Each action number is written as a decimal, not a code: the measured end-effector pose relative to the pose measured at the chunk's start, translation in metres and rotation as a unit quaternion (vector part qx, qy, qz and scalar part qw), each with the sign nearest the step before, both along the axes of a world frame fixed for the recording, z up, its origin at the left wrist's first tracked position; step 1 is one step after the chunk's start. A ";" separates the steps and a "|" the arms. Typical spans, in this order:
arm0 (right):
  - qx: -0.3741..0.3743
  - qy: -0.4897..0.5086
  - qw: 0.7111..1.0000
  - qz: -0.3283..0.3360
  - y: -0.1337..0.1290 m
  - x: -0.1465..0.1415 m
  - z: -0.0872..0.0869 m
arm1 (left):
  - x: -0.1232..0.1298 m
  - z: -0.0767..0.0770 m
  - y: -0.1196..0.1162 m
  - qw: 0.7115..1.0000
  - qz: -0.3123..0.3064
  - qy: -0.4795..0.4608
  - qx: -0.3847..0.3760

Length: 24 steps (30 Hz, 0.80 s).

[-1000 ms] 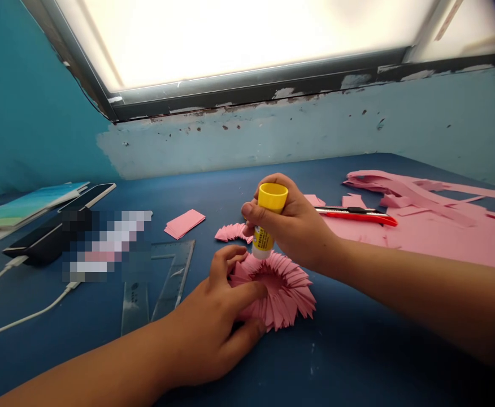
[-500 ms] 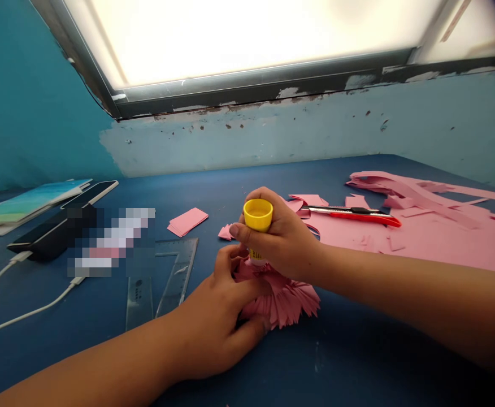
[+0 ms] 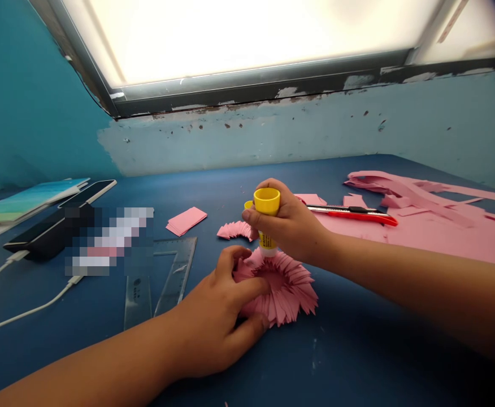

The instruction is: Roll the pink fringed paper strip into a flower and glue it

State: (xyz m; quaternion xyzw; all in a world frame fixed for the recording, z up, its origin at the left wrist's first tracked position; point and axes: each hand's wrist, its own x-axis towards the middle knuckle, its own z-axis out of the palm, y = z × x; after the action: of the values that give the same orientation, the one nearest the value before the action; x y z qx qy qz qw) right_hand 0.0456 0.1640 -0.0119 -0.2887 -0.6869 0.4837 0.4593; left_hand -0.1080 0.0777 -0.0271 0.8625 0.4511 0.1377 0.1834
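Note:
A round pink rosette of folded paper (image 3: 292, 285) lies on the blue table. My left hand (image 3: 230, 316) rests on its left side, thumb at the near edge and fingers spread over the folds. My right hand (image 3: 287, 223) is closed around a yellow glue stick (image 3: 267, 240), held upright with its lower end at the rosette's far rim; whether it touches the paper is hard to tell. Behind, a curved row of pink folded paper (image 3: 234, 230) lies beside a yellow cap (image 3: 248, 205), partly hidden by my right hand.
A red cutter (image 3: 361, 215) lies on pink sheets (image 3: 425, 243), with paper strips (image 3: 400, 189) behind. Pink cards (image 3: 187, 220) and a clear set square (image 3: 179, 271) are at left, near a black device (image 3: 48, 232) with white cables.
My right hand has moved slightly right with the glue stick, from over the rosette's middle to its far rim. The rosette's centre and the curved folded row show more. My left hand stays put.

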 end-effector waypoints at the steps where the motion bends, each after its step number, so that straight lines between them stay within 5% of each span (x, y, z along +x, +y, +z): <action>1: -0.006 0.004 1.000 0.000 0.000 0.002 0.000 | 0.000 0.000 0.000 1.000 -0.004 0.001 0.005; 13: -0.054 -0.001 0.998 -0.040 -0.012 0.024 0.007 | 0.000 -0.001 0.001 0.999 -0.027 -0.005 0.017; 24: -0.007 0.062 0.996 -0.068 -0.036 0.036 -0.010 | 0.001 -0.001 0.000 0.999 -0.027 0.004 0.022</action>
State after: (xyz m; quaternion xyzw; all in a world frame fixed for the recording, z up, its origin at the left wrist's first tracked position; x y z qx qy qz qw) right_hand 0.0819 0.1278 -0.0224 -0.3076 -0.6318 0.4732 0.5312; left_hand -0.1075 0.0779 -0.0281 0.8786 0.4254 0.1396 0.1663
